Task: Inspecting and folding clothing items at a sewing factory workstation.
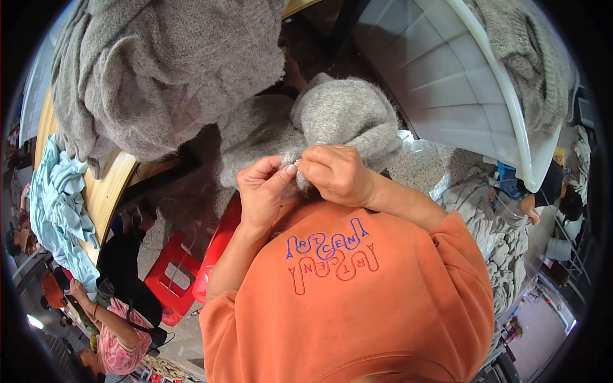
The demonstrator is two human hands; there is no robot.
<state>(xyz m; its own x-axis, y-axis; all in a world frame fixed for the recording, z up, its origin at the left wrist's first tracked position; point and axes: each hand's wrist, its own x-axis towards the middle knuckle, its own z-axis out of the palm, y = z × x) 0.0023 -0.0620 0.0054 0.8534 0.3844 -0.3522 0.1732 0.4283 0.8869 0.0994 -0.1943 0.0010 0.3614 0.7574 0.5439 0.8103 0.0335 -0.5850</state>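
Note:
A fuzzy grey knit garment (345,115) lies bunched in front of my chest. Both hands meet at its near edge. My left hand (263,185) pinches that edge between thumb and forefinger. Close beside it, fingertips almost touching, my right hand (338,173) is closed with its fingers curled on the same knit. Whether a needle or thread is between the fingertips is too small to tell.
Grey knitwear (166,76) is heaped on a wooden table (102,191) at the left, by light-blue cloth (59,204). A large plastic bin (440,70) stands right. Red stools (172,274) are lower left. Other people (121,338) work on both sides.

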